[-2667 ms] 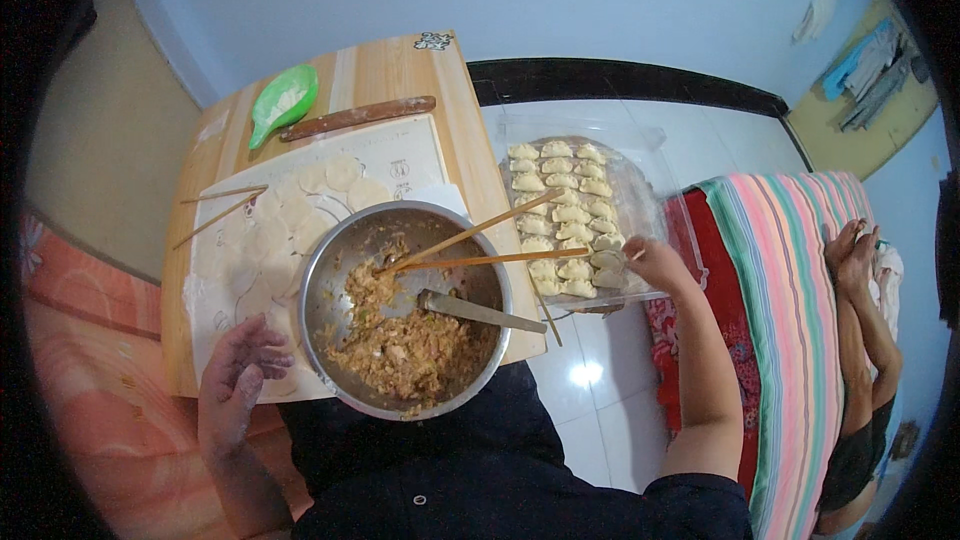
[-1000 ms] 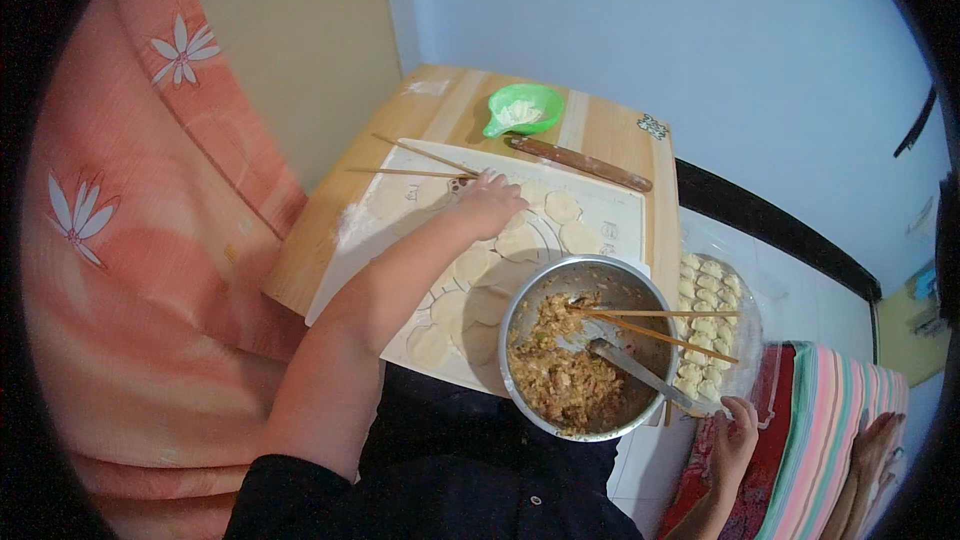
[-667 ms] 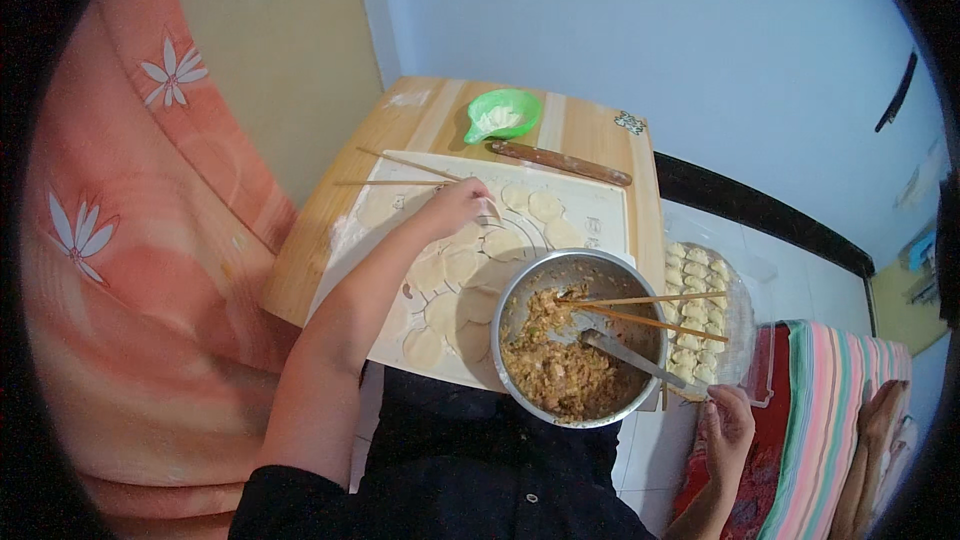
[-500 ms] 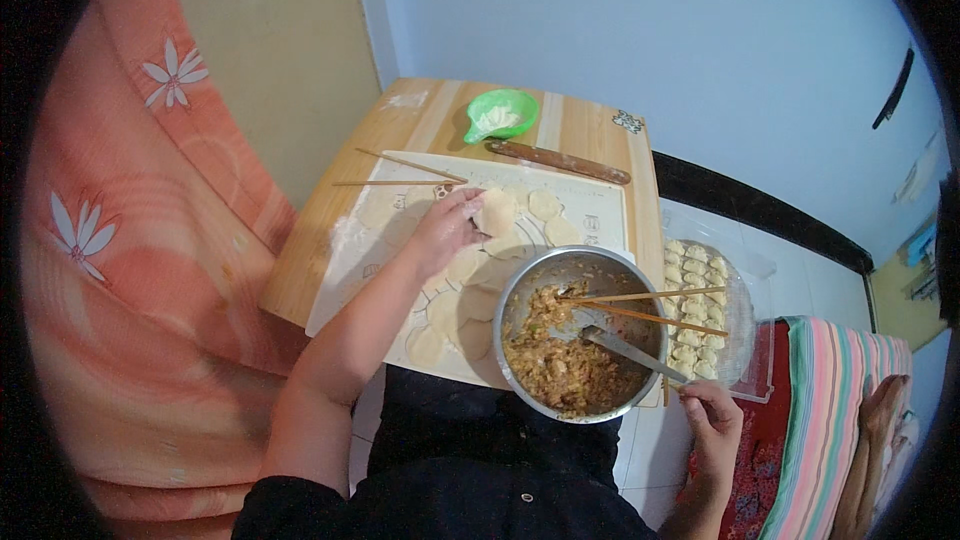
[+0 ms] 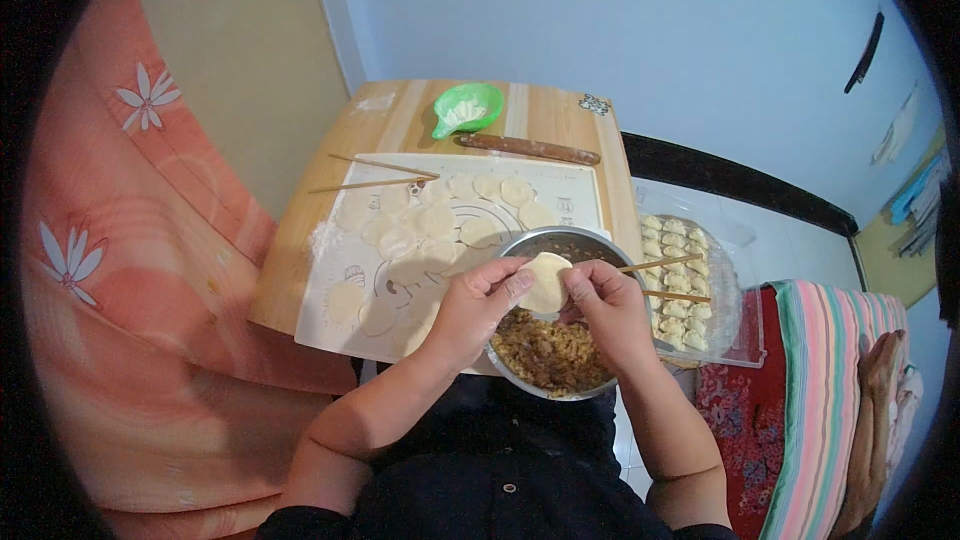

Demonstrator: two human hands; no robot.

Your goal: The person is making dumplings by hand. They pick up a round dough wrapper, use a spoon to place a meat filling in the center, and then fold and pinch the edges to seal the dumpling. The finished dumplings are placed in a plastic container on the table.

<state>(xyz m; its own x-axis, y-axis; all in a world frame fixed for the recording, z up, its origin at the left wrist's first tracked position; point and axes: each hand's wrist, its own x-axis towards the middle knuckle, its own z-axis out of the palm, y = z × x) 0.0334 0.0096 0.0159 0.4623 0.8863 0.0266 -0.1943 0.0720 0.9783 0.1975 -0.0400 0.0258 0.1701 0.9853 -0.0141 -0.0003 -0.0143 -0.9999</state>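
Above a steel bowl (image 5: pixel 562 395), a round dumpling wrapper (image 5: pixel 546 285) is stretched between my two hands. My left hand (image 5: pixel 478 302) pinches its left edge between thumb and fingers. At the opposite edge, my right hand (image 5: pixel 608 308) grips it the same way. Minced filling (image 5: pixel 552 352) lies in the bowl below, partly covered by the hands. Two chopsticks (image 5: pixel 678 295) stick out over the bowl's right rim. The metal spoon is not visible. Several more wrappers (image 5: pixel 436 222) are spread over a white pastry mat (image 5: pixel 318 318) left of the bowl.
A green scoop (image 5: pixel 480 100) of flour and a wooden rolling pin (image 5: pixel 530 148) lie at the table's far side. Another pair of chopsticks (image 5: pixel 370 184) rests on the mat's left. Right of the table, a clear tray (image 5: pixel 725 315) holds rows of dumplings (image 5: pixel 675 265). An orange curtain (image 5: pixel 150 340) hangs left.
My left hand has brought the wrapper from the mat to above the bowl. The right hand has let go of the spoon and taken the wrapper's other edge.
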